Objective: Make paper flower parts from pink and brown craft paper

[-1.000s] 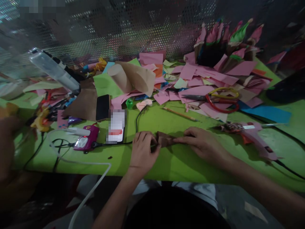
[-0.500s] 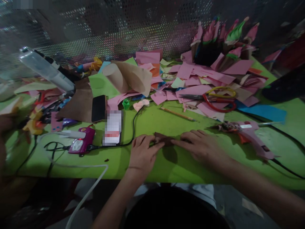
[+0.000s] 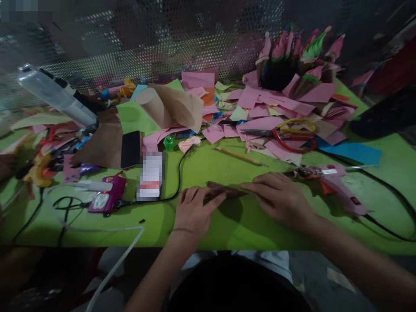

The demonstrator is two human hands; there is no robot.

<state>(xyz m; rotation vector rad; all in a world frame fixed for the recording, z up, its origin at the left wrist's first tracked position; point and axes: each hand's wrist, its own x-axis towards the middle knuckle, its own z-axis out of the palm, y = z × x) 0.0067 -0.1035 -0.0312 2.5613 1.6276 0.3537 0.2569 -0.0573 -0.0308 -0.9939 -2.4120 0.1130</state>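
A small dark brown piece of paper (image 3: 225, 189), seemingly folded or rolled, lies between my hands near the front of the green table. My left hand (image 3: 192, 210) is closed on its left end, the thumb along the near side. At its right end my right hand (image 3: 281, 198) pinches the edge with bent fingers. Part of the piece is hidden under the fingers. Right of my right hand lies a pink glue gun (image 3: 341, 182), its nozzle toward that hand. A pencil (image 3: 240, 156) rests behind the hands.
Scissors (image 3: 279, 134) lie on pink paper scraps (image 3: 273, 102) at the back. To the left are a dark phone (image 3: 131, 149), a second phone (image 3: 151, 175) and a magenta power strip (image 3: 107, 195) with cables. Another person's hand (image 3: 6, 167) shows at far left.
My right hand has moved slightly right along the brown paper, and more of the paper shows between my hands. The whole view has shifted a little.
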